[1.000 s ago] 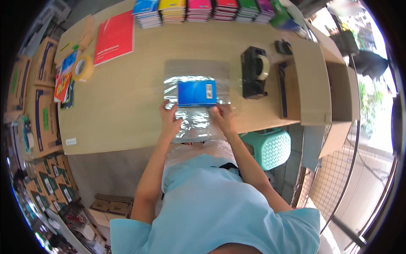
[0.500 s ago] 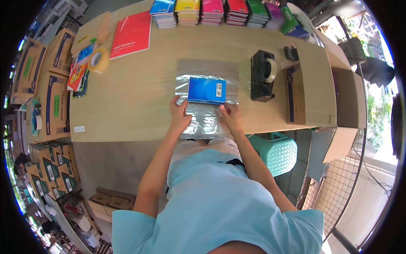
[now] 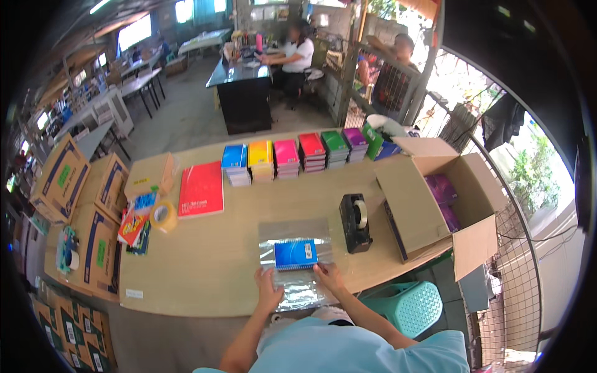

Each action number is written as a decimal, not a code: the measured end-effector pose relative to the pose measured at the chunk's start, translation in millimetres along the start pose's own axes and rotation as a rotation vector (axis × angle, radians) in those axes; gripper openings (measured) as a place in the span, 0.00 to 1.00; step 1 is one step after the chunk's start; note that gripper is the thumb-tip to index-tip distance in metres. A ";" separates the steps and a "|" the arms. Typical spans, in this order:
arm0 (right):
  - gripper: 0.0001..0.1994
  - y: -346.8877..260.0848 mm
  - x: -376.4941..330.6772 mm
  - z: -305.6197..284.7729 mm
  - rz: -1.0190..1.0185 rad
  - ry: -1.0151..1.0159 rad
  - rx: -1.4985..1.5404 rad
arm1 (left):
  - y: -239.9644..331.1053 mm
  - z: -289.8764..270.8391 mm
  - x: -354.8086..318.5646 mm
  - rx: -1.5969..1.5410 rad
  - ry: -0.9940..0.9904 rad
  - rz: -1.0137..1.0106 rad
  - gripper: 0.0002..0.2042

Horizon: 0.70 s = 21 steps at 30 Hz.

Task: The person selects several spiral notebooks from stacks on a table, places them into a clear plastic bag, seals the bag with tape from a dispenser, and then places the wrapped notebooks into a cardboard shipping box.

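A small blue spiral notebook (image 3: 295,253) lies on a clear plastic sheet or bag (image 3: 293,230) at the table's near edge, its wire binding facing me. My left hand (image 3: 268,291) rests on the plastic by the notebook's lower left corner, fingers stretched and thumb apart. At the opposite lower corner, my right hand (image 3: 329,277) has its fingertips closed on the notebook's edge; whether they also catch the plastic is too small to tell. The plastic reaches past the notebook on both the far and near sides and shines between my wrists.
A black tape dispenser (image 3: 356,225) stands right of the plastic. Beyond it is an open carton (image 3: 410,205) with purple items inside. Colourful notebook stacks (image 3: 273,163) line the far edge. Left are a red notebook (image 3: 201,189), yellowish tape roll (image 3: 163,216) and cartons (image 3: 99,248). Two people are farther off.
The view has tilted up, so the room beyond the table and two people now show. My hands stay at the notebook's lower corners, with little change.
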State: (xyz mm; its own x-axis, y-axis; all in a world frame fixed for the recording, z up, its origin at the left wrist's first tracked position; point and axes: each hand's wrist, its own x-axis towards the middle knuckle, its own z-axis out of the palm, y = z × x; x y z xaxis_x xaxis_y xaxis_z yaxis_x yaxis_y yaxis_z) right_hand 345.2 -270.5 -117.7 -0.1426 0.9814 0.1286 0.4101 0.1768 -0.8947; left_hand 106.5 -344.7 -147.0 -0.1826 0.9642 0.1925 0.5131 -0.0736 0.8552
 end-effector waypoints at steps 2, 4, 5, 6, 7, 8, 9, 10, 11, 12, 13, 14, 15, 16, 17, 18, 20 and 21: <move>0.21 8.7 -13.7 -10.5 0.010 0.064 -0.093 | 21.2 -19.4 -9.5 0.124 -0.183 0.158 0.23; 0.18 -8.4 -21.1 -13.5 0.038 0.096 -0.175 | 21.7 -36.0 -11.5 0.299 -0.332 0.262 0.20; 0.16 -21.4 -26.3 -16.3 -0.023 -0.055 -0.092 | 10.4 -39.3 -4.5 0.308 -0.447 0.251 0.17; 0.15 -33.3 -33.3 -22.6 -0.071 -0.202 -0.016 | 1.9 -37.1 -2.1 0.307 -0.575 0.238 0.14; 0.15 -36.9 -40.9 -26.8 -0.054 -0.184 -0.017 | 8.4 -33.2 -1.1 0.303 -0.597 0.248 0.14; 0.17 -41.7 -45.7 -26.7 -0.201 -0.260 -0.152 | 14.7 -28.3 2.9 0.329 -0.558 0.256 0.13; 0.21 -50.8 -47.7 -25.6 -0.355 -0.342 -0.286 | 25.2 -26.9 6.8 0.358 -0.511 0.261 0.12; 0.17 -81.7 -50.3 -30.2 -0.580 -0.175 -0.575 | 31.7 -27.4 9.0 0.364 -0.514 0.263 0.12; 0.17 -69.4 -49.8 -20.1 -0.581 -0.171 -0.570 | 38.0 -28.5 10.7 0.432 -0.526 0.168 0.12; 0.15 -48.1 -46.7 -11.6 -0.547 -0.183 -0.655 | 45.4 -24.3 14.4 0.492 -0.548 0.083 0.13; 0.13 -39.8 -43.6 -7.1 -0.517 -0.200 -0.735 | 52.7 -24.3 14.2 0.495 -0.556 0.087 0.13; 0.13 -30.1 -40.6 -6.6 -0.510 -0.196 -0.733 | 59.7 -25.5 12.5 0.472 -0.481 0.131 0.12; 0.12 -29.4 -35.6 -5.5 -0.478 -0.223 -0.676 | 63.3 -32.2 7.7 0.454 -0.398 0.158 0.12; 0.12 -35.0 -36.5 -8.3 -0.438 -0.256 -0.623 | 69.0 -38.3 3.4 0.454 -0.404 0.138 0.12; 0.15 -39.1 -30.6 -12.1 -0.493 -0.203 -0.608 | 73.6 -45.5 6.8 0.469 -0.360 0.246 0.11; 0.18 -50.4 -28.6 -19.4 -0.540 -0.162 -0.590 | 79.7 -55.0 2.6 0.480 -0.320 0.341 0.09; 0.19 -35.3 -17.1 -29.0 -0.598 -0.175 -0.693 | 48.8 -58.2 19.4 0.448 -0.386 0.354 0.07; 0.17 -30.2 -5.2 -37.1 -0.497 -0.266 -0.787 | 61.8 -64.6 36.5 0.399 -0.356 0.351 0.07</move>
State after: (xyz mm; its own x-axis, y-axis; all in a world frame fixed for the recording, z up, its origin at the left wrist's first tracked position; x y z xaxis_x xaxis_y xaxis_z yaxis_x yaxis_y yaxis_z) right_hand 367.0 -278.1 -75.5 -0.6222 0.7492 0.2272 0.7200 0.6616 -0.2097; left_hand 77.4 -330.6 -56.0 0.3076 0.9307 0.1980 0.7769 -0.3658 0.5125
